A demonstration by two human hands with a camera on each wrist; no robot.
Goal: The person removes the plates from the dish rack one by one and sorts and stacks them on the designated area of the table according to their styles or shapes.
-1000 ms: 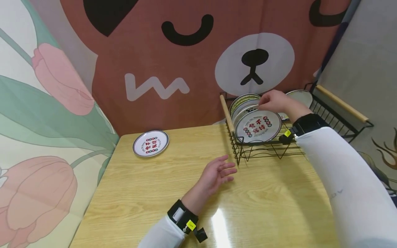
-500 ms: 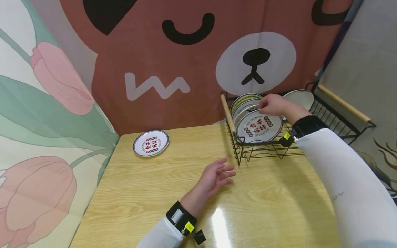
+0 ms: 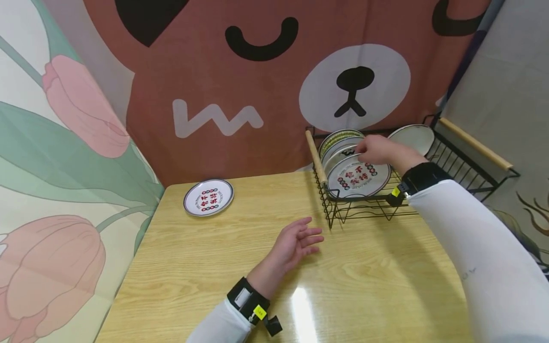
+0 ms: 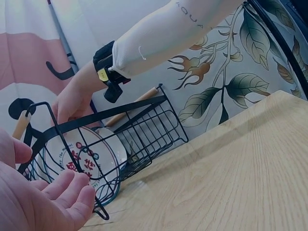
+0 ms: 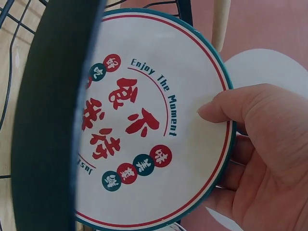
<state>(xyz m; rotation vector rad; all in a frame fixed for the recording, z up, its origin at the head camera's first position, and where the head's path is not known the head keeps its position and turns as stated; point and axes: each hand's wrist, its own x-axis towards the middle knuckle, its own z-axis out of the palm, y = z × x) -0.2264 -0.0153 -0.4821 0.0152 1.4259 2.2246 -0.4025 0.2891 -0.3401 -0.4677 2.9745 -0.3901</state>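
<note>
A white plate with a green-and-red rim and red characters [image 5: 137, 120] leans in the black wire dish rack [image 4: 96, 117]. My right hand [image 3: 381, 150] pinches its upper edge, and the right wrist view shows the thumb on the plate's face and the other fingers behind it. My left hand [image 3: 293, 243] hovers over the table in front of the rack, palm turned sideways, fingers loosely extended and holding nothing. Behind the pinched plate, several more plates stand in a row, one with a yellow-green patterned rim [image 3: 339, 135].
A similar plate with red characters [image 3: 208, 197] lies flat at the table's back left. In the rack's right part leans a white dish [image 3: 412, 136]. The rack has a wooden handle [image 3: 476, 144] on its right end. A bear-print cloth [image 3: 193, 71] hangs behind the table.
My right hand has sunk slightly at the plate's rim, while the plate stays in nearly the same place in the rack. My left hand has drifted a little left, away from the rack.
</note>
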